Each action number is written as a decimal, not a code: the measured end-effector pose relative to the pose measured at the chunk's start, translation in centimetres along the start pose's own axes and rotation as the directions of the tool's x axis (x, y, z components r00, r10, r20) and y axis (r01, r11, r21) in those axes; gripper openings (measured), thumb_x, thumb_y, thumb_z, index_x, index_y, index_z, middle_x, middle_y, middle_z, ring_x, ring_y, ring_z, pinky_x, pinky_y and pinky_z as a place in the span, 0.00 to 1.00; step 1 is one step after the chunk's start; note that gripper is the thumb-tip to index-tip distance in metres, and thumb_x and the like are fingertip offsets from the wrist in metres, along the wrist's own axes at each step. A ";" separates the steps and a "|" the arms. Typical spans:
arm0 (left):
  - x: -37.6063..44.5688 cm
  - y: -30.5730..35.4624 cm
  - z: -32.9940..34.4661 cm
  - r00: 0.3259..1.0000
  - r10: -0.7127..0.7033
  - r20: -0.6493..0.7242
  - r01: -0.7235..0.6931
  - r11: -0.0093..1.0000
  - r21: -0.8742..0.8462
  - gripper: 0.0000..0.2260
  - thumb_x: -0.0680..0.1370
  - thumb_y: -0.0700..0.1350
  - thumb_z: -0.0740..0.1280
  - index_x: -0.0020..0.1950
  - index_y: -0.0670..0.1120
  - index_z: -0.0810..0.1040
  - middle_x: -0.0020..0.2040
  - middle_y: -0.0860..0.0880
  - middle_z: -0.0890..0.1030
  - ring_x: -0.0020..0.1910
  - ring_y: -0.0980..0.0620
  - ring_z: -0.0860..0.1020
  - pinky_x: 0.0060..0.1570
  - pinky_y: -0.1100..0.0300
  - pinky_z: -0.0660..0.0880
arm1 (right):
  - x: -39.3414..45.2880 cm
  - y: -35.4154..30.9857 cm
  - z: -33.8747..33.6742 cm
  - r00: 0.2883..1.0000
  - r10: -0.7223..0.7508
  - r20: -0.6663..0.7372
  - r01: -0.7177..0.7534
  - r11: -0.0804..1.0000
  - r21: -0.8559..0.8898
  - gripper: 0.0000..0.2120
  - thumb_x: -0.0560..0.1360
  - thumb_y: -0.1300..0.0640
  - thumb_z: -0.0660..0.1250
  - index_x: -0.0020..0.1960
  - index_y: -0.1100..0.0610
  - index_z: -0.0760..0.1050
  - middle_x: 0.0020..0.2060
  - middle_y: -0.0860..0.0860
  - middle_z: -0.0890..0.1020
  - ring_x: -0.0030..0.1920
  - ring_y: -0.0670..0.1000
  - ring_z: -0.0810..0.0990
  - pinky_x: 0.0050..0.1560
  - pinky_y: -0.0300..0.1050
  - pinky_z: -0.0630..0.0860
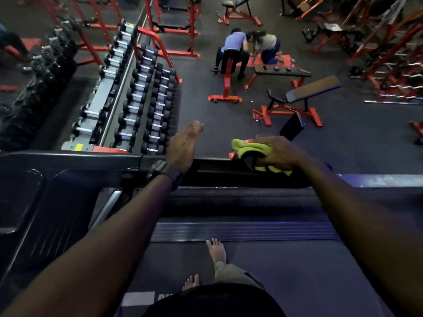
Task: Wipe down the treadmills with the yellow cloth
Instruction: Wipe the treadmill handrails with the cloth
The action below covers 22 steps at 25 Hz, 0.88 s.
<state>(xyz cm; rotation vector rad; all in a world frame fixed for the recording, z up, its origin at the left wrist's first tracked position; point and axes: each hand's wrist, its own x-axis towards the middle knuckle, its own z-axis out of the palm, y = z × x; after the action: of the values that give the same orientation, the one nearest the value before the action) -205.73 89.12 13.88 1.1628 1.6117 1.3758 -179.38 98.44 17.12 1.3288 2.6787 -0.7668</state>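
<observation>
yellow cloth (251, 148) gripped by right hand (278, 152) on treadmill (212, 164); left hand (183, 147) open

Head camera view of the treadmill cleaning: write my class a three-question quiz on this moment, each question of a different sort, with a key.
1. True or false: the yellow cloth is held in the left hand.
2. Multiple choice: where does the cloth rest? A) on the treadmill's top front bar B) on the belt C) on the dumbbell rack
3. Fill in: the wrist of the left arm wears a dark ____.

Key
1. False: the right hand grips it; the left hand is open and holds nothing.
2. A
3. watch
</observation>
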 end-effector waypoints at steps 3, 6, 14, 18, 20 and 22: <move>-0.9 2.5 4.5 0.997 0.039 0.071 -0.035 0.998 -0.059 0.35 0.70 0.77 0.48 0.54 0.56 0.81 0.59 0.51 0.82 0.61 0.52 0.78 0.65 0.46 0.70 | 1.7 -2.3 1.2 0.999 0.045 -0.011 -0.045 0.999 0.023 0.22 0.69 0.47 0.76 0.62 0.47 0.78 0.55 0.51 0.82 0.56 0.55 0.80 0.58 0.53 0.76; -1.3 1.4 6.0 1.000 -0.028 0.000 0.028 0.990 -0.141 0.37 0.66 0.81 0.48 0.52 0.57 0.81 0.61 0.51 0.81 0.62 0.52 0.77 0.67 0.44 0.69 | 2.7 -5.6 3.4 0.999 -0.027 -0.036 0.030 0.996 0.089 0.27 0.68 0.47 0.77 0.66 0.45 0.76 0.60 0.52 0.82 0.58 0.54 0.80 0.60 0.52 0.76; -1.4 0.8 6.3 0.997 0.061 -0.042 -0.061 0.998 0.002 0.44 0.67 0.80 0.44 0.62 0.50 0.78 0.63 0.48 0.79 0.61 0.47 0.77 0.63 0.47 0.72 | -1.5 -1.5 1.6 0.970 0.144 -0.196 -0.157 0.986 -0.050 0.28 0.72 0.43 0.73 0.70 0.43 0.72 0.66 0.49 0.78 0.63 0.55 0.77 0.61 0.50 0.73; -0.7 0.1 6.5 0.998 0.063 -0.025 -0.063 0.998 0.004 0.33 0.74 0.70 0.47 0.61 0.48 0.77 0.60 0.50 0.79 0.61 0.51 0.76 0.64 0.43 0.71 | -1.5 -4.3 4.3 0.949 -0.031 -0.315 -0.017 0.989 -0.150 0.28 0.71 0.39 0.68 0.71 0.40 0.70 0.68 0.46 0.76 0.59 0.58 0.77 0.59 0.54 0.74; -0.9 0.2 6.7 0.999 0.045 -0.002 -0.045 0.999 -0.004 0.33 0.73 0.73 0.48 0.58 0.51 0.78 0.60 0.51 0.80 0.60 0.54 0.76 0.65 0.45 0.71 | -3.3 0.2 3.3 0.923 0.069 -0.378 -0.118 0.987 -0.110 0.28 0.70 0.41 0.69 0.69 0.40 0.72 0.66 0.46 0.77 0.57 0.60 0.78 0.56 0.52 0.75; -1.3 0.0 6.8 0.999 0.048 -0.017 -0.049 0.998 -0.036 0.32 0.71 0.77 0.49 0.54 0.56 0.79 0.58 0.49 0.82 0.60 0.53 0.78 0.64 0.46 0.70 | -5.0 3.9 2.8 0.802 0.286 -0.525 -0.370 0.927 -0.061 0.26 0.69 0.41 0.70 0.68 0.39 0.74 0.63 0.46 0.79 0.55 0.61 0.78 0.52 0.52 0.75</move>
<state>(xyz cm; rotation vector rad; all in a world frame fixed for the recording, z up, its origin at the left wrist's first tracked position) -199.03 90.25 12.63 1.1791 1.5723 1.4432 -173.74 95.46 14.39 2.1201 2.6410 -0.1617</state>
